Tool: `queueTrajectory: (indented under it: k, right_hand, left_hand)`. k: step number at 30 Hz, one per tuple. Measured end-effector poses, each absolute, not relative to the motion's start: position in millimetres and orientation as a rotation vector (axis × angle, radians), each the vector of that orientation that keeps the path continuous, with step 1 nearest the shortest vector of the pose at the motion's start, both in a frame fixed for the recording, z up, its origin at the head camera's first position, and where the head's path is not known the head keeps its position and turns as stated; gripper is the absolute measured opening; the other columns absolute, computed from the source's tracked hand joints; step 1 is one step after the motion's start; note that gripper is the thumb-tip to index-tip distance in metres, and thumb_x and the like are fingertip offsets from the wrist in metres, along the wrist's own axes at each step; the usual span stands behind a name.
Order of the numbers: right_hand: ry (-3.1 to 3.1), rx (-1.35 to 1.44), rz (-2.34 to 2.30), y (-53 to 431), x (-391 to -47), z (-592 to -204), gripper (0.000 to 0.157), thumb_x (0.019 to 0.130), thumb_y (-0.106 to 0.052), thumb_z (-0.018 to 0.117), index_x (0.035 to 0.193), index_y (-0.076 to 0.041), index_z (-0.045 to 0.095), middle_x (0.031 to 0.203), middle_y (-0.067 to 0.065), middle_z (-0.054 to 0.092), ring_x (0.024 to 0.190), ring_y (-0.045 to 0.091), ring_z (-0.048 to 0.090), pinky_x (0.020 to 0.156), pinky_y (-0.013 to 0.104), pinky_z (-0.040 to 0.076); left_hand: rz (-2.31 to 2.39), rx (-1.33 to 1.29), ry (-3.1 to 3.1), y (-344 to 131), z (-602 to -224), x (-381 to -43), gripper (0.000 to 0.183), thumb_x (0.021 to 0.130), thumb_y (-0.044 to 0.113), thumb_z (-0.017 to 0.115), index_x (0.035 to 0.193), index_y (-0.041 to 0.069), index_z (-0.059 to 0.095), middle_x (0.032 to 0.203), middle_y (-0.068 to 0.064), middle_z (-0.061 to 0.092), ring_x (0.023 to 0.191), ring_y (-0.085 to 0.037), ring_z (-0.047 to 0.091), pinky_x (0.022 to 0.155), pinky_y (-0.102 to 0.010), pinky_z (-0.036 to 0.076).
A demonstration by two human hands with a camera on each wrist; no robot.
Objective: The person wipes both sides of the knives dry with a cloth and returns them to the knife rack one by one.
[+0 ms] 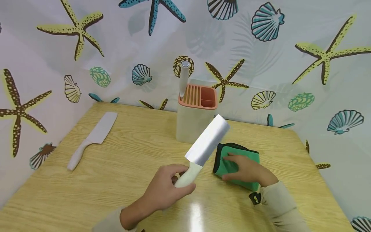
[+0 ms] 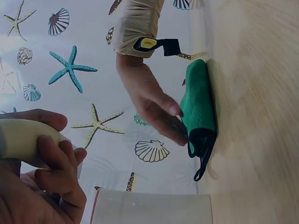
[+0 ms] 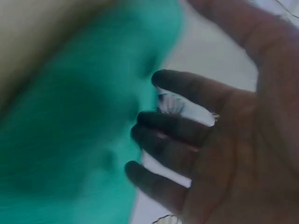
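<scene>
My left hand (image 1: 163,190) grips the pale handle of a cleaver (image 1: 208,140), whose broad blade points up and away to the right above the table. In the left wrist view, the fingers (image 2: 58,163) curl round that handle, and most of the blade is out of frame. To the right, my right hand (image 1: 246,169) reaches over a folded green cloth (image 1: 250,154) with black edging. Its fingers are spread, with the fingertips right at the cloth's surface. The right wrist view shows the palm and extended fingers beside the blurred green fabric.
A white knife block (image 1: 189,125) with an orange slotted top stands at the back, one pale-handled utensil (image 1: 184,77) upright in it. Another white-handled cleaver (image 1: 101,129) lies on the wooden table (image 1: 127,154) at left. A patterned curtain (image 1: 110,48) hangs behind.
</scene>
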State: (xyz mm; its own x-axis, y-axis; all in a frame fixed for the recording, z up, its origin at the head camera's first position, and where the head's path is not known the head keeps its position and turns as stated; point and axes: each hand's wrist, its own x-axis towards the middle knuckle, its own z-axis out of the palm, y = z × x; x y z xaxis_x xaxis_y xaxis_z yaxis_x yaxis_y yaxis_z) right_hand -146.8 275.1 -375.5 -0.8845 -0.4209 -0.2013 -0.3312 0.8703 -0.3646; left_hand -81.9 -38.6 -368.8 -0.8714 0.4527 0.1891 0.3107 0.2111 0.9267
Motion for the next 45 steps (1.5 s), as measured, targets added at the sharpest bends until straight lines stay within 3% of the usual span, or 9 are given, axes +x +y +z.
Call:
queueTrajectory:
  k: [4,10,14,20,26,33,35,39,45]
  right_hand:
    - [2.951,-0.560,-0.463,263.4,-160.0,-332.8,0.067,0.094,-0.048,0.065,0.143,-0.005,0.052,0.152,0.024,0.044,0.139,0.047,0.043,0.108,0.064,0.040]
    - [3.242,-0.565,-0.383,233.4,-200.5,-275.4,0.051,0.103,-0.042,0.052,0.144,-0.012,0.053,0.152,0.015,0.049,0.137,0.040,0.049,0.104,0.061,0.045]
    - [3.265,-0.576,-0.251,212.1,-226.6,-258.9,0.044,0.104,-0.039,0.051,0.133,-0.009,0.064,0.139,0.016,0.061,0.119,0.039,0.062,0.092,0.056,0.054]
    - [3.172,-0.526,-0.077,193.4,-246.2,-247.0,0.035,0.099,-0.040,0.061,0.104,-0.010,0.079,0.100,0.012,0.078,0.079,0.026,0.071,0.071,0.044,0.058]
    - [3.123,-0.498,-0.029,187.4,-247.7,-237.2,0.035,0.099,-0.038,0.061,0.097,-0.009,0.081,0.097,0.011,0.078,0.077,0.024,0.071,0.071,0.043,0.059]
    - [3.117,-0.473,-0.043,187.9,-246.7,-236.3,0.037,0.099,-0.039,0.061,0.088,-0.009,0.080,0.082,0.007,0.077,0.064,0.020,0.066,0.063,0.039,0.055]
    - [3.112,-0.471,-0.048,188.4,-246.9,-236.4,0.037,0.099,-0.039,0.061,0.090,-0.009,0.081,0.085,0.008,0.077,0.065,0.019,0.066,0.063,0.038,0.056]
    - [3.101,-0.469,-0.066,188.3,-246.7,-236.0,0.036,0.100,-0.037,0.060,0.095,-0.009,0.081,0.091,0.010,0.078,0.067,0.020,0.068,0.064,0.038,0.056]
    - [3.104,-0.466,-0.081,187.8,-246.2,-235.5,0.036,0.100,-0.038,0.059,0.096,-0.009,0.081,0.093,0.010,0.078,0.070,0.021,0.069,0.065,0.040,0.057]
  left_hand:
    - [1.753,0.792,2.444,-43.1,-359.3,-87.7,0.022,0.086,0.021,0.077,0.104,0.009,0.074,0.092,-0.010,0.073,0.053,0.000,0.052,0.050,-0.021,0.049]
    - [1.765,0.737,2.498,-54.6,-333.6,-105.3,0.025,0.088,0.021,0.075,0.109,0.007,0.074,0.085,-0.010,0.074,0.057,-0.005,0.060,0.054,-0.024,0.054]
    - [1.797,0.588,2.424,-62.4,-312.2,-126.4,0.029,0.093,0.022,0.069,0.112,0.000,0.073,0.076,-0.008,0.071,0.059,-0.009,0.060,0.055,-0.026,0.054]
    - [1.966,0.374,2.083,-69.5,-290.7,-150.1,0.030,0.097,0.022,0.060,0.104,-0.005,0.071,0.055,0.006,0.053,0.051,-0.008,0.048,0.047,-0.022,0.038]
    - [2.005,0.348,1.962,-72.2,-283.0,-158.4,0.036,0.099,0.025,0.053,0.109,-0.006,0.068,0.052,0.007,0.052,0.047,-0.005,0.042,0.042,-0.019,0.031]
    - [1.903,0.375,2.012,-73.9,-271.5,-163.5,0.038,0.101,0.027,0.047,0.112,-0.005,0.064,0.052,0.005,0.052,0.045,-0.007,0.043,0.042,-0.022,0.034]
    - [1.859,0.378,2.044,-73.9,-267.6,-164.1,0.036,0.101,0.028,0.046,0.109,-0.004,0.063,0.052,0.004,0.051,0.045,-0.008,0.043,0.043,-0.023,0.034]
    - [1.773,0.362,2.086,-73.2,-262.3,-165.2,0.032,0.101,0.030,0.046,0.105,-0.001,0.053,0.052,0.003,0.048,0.046,-0.009,0.043,0.044,-0.024,0.033]
    - [1.798,0.322,2.037,-71.5,-257.2,-164.7,0.034,0.104,0.029,0.043,0.125,0.005,0.033,0.058,0.001,0.046,0.046,-0.009,0.043,0.042,-0.023,0.033]
